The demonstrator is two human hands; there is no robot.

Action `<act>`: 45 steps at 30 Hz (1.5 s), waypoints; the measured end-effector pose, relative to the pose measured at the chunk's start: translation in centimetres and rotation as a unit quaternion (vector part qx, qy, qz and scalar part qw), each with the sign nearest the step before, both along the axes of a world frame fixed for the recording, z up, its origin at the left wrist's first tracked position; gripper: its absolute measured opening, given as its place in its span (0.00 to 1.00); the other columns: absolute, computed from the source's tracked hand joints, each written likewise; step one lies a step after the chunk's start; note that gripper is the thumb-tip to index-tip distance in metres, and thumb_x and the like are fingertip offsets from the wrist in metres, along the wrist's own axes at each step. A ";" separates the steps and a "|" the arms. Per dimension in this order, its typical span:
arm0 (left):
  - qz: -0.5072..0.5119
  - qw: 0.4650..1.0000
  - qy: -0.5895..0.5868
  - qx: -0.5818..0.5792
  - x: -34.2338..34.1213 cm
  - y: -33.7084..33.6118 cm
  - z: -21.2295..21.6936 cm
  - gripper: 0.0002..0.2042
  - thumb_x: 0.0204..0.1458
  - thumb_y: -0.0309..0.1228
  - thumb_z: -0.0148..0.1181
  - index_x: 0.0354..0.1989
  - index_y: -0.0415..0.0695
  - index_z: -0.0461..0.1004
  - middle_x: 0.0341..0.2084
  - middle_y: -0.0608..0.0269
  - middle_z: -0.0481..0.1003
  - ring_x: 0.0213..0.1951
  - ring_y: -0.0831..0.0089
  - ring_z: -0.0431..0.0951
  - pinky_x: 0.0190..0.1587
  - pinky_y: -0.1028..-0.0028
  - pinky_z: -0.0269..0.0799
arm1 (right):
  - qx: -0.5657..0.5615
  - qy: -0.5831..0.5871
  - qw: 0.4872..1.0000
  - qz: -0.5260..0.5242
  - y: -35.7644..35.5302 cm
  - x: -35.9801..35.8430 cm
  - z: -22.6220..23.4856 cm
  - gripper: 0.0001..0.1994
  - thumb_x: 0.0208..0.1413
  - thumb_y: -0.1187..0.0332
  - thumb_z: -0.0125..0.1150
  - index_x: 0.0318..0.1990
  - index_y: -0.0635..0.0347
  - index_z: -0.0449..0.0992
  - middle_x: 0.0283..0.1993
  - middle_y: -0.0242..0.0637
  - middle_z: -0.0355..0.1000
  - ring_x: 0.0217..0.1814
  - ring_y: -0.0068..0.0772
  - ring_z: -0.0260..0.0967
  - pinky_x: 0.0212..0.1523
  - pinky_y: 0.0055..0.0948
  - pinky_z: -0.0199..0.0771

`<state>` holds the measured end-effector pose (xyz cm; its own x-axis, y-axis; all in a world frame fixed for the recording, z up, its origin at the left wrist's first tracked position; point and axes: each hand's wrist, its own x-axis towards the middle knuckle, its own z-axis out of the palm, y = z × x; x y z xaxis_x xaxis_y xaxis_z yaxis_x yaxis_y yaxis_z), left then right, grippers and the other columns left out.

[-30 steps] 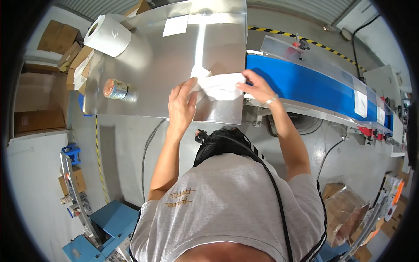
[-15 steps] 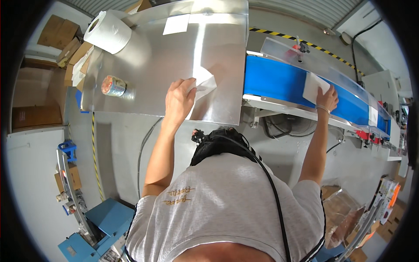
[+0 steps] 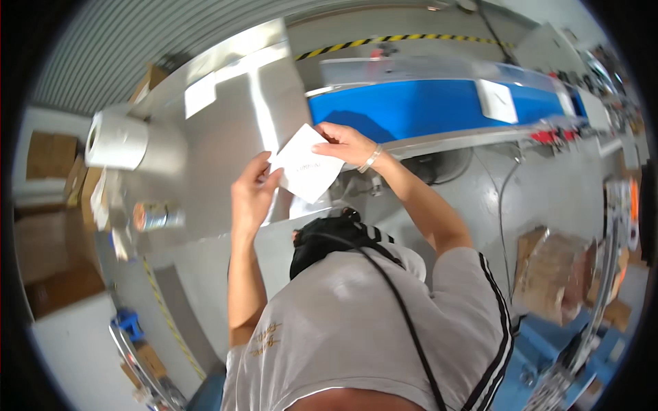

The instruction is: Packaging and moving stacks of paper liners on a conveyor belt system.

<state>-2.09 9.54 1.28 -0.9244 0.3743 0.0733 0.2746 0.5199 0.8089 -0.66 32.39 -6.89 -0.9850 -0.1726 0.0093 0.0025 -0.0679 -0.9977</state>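
Observation:
A white flat packet [image 3: 306, 169] is held up over the edge of the shiny metal table [image 3: 226, 130]. My left hand [image 3: 251, 194] grips its left edge and my right hand [image 3: 346, 144], with a bracelet at the wrist, grips its upper right edge. Another white packet [image 3: 495, 100] lies on the blue conveyor belt [image 3: 411, 109] to the right. A further white piece [image 3: 305, 206] shows on the table just below the held packet.
A big white paper roll [image 3: 116, 140] and a tape roll [image 3: 152, 216] sit on the table's left side, and a white sheet [image 3: 199, 94] lies at its far end. Cardboard boxes [image 3: 48, 156] stand at the left, more boxes [image 3: 548, 274] at the right. Yellow-black floor tape [image 3: 384, 44] runs behind the conveyor.
My right hand has left the packet on the conveyor and come back to the table edge. Both hands now hold a packet lifted off the table. The view has tilted.

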 end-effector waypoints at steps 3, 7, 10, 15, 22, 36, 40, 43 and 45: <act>0.013 0.999 0.005 -0.033 0.2 -0.6 -0.5 0.17 0.48 0.24 0.59 0.48 0.40 0.72 0.29 0.58 0.77 0.30 0.72 0.76 0.36 0.73 0.72 | 0.022 -0.007 0.985 -0.172 4.9 0.0 -2.0 0.14 0.55 0.63 0.59 0.45 0.63 0.71 0.34 0.31 0.72 0.34 0.18 0.64 0.36 0.23 0.68; -0.014 0.998 -0.017 -0.057 0.3 -0.6 -2.0 0.15 0.48 0.24 0.58 0.47 0.39 0.73 0.29 0.58 0.77 0.30 0.73 0.76 0.36 0.73 0.72 | 0.157 -0.097 0.922 -0.339 16.4 0.5 -4.4 0.18 0.53 0.55 0.58 0.38 0.64 0.75 0.30 0.39 0.74 0.30 0.27 0.68 0.32 0.28 0.68; -0.029 0.997 -0.047 -0.048 0.0 0.0 -3.2 0.14 0.49 0.24 0.58 0.45 0.38 0.74 0.29 0.57 0.78 0.30 0.73 0.77 0.36 0.74 0.73 | 0.396 -0.148 0.800 -0.427 21.8 2.0 -2.6 0.26 0.50 0.49 0.58 0.48 0.61 0.71 0.47 0.47 0.71 0.46 0.43 0.69 0.44 0.34 0.69; -0.073 0.993 -0.057 -0.072 -0.4 1.8 -4.9 0.14 0.49 0.28 0.59 0.45 0.38 0.74 0.27 0.55 0.78 0.29 0.71 0.77 0.36 0.73 0.73 | 0.521 -0.028 0.656 -0.545 20.8 6.4 -1.5 0.28 0.49 0.53 0.60 0.54 0.59 0.67 0.54 0.47 0.66 0.55 0.49 0.61 0.54 0.45 0.61; -0.152 0.984 -0.036 -0.090 -0.7 2.7 -8.7 0.12 0.51 0.31 0.57 0.42 0.42 0.75 0.28 0.52 0.78 0.30 0.63 0.79 0.36 0.70 0.73 | 0.346 -0.078 0.654 -0.668 8.8 18.1 -11.3 0.12 0.53 0.62 0.58 0.42 0.57 0.70 0.28 0.44 0.73 0.31 0.46 0.72 0.34 0.37 0.72; -0.286 0.944 0.158 0.040 -1.8 2.7 -13.0 0.10 0.50 0.28 0.53 0.40 0.42 0.75 0.33 0.57 0.74 0.34 0.59 0.74 0.39 0.66 0.70 | 0.093 -0.580 0.673 -0.450 -24.6 35.6 -29.1 0.17 0.43 0.57 0.58 0.36 0.60 0.79 0.35 0.49 0.76 0.38 0.39 0.75 0.40 0.33 0.73; -0.311 0.934 0.168 0.058 -2.0 2.5 -13.0 0.09 0.49 0.26 0.54 0.39 0.41 0.75 0.34 0.56 0.75 0.36 0.58 0.74 0.40 0.65 0.69 | -0.014 -0.546 0.636 -0.545 -31.5 36.3 -28.0 0.17 0.41 0.59 0.58 0.36 0.60 0.79 0.34 0.44 0.77 0.34 0.38 0.75 0.39 0.34 0.73; -0.321 0.927 0.176 0.086 -1.8 3.0 -14.7 0.09 0.49 0.27 0.54 0.39 0.42 0.75 0.33 0.56 0.76 0.36 0.58 0.74 0.39 0.65 0.70 | 0.063 -0.617 0.637 -0.457 -36.2 38.9 -30.1 0.19 0.43 0.53 0.55 0.37 0.55 0.80 0.43 0.44 0.75 0.48 0.46 0.72 0.46 0.36 0.71; -0.300 0.931 0.188 0.090 -3.1 2.7 -16.4 0.09 0.49 0.29 0.55 0.39 0.44 0.75 0.34 0.57 0.76 0.37 0.58 0.75 0.39 0.65 0.70 | 0.072 -0.607 0.663 -0.433 -37.1 39.3 -27.3 0.18 0.44 0.54 0.55 0.38 0.54 0.79 0.47 0.43 0.73 0.51 0.44 0.70 0.51 0.36 0.69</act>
<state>-5.17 12.22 -15.17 -0.4498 0.7645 0.4617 0.7532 0.0469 0.6561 38.60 -4.69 -34.14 0.0180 0.5490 -0.8357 0.8319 -0.4718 -0.2921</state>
